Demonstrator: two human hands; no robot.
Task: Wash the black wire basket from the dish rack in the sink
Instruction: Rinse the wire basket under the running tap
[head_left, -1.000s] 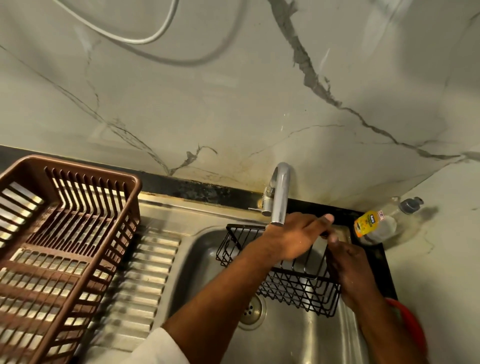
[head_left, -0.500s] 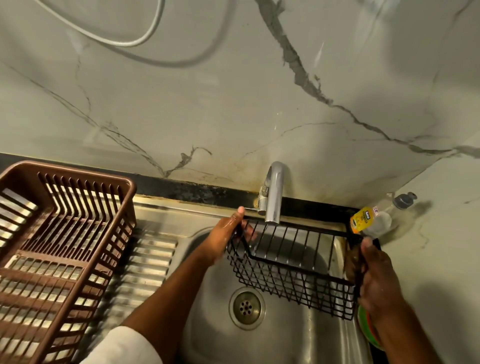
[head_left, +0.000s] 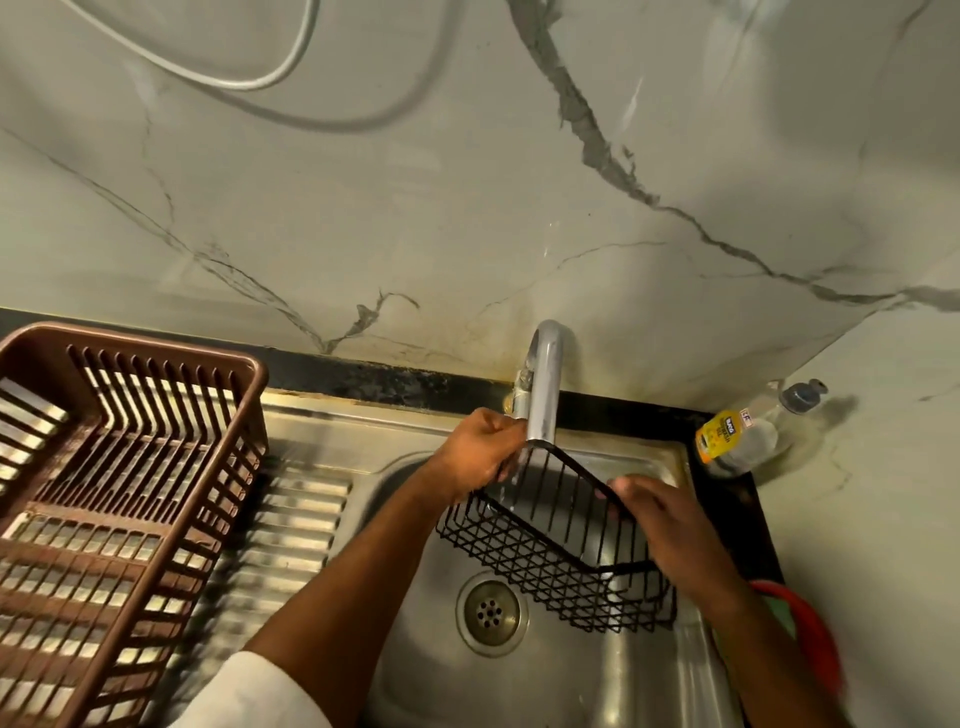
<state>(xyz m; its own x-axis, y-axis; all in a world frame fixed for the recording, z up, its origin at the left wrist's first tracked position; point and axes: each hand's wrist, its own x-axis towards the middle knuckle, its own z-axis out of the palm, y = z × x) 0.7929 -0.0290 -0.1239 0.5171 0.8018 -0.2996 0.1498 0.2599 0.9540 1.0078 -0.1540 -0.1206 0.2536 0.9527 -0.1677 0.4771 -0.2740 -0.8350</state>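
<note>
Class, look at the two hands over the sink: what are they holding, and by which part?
Both hold the black wire basket by its top rim: the left hand grips the corner under the tap, and the right hand grips the rim's near side.

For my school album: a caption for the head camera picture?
Two hands hold a black wire basket under the tap.

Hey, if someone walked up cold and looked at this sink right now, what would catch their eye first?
Probably the black wire basket, held tilted over the steel sink just under the tap. The left hand grips its far corner by the spout, and the right hand holds its right rim. Next, the big brown dish rack on the drainboard at left, and the yellow-labelled bottle in the right corner.
</note>
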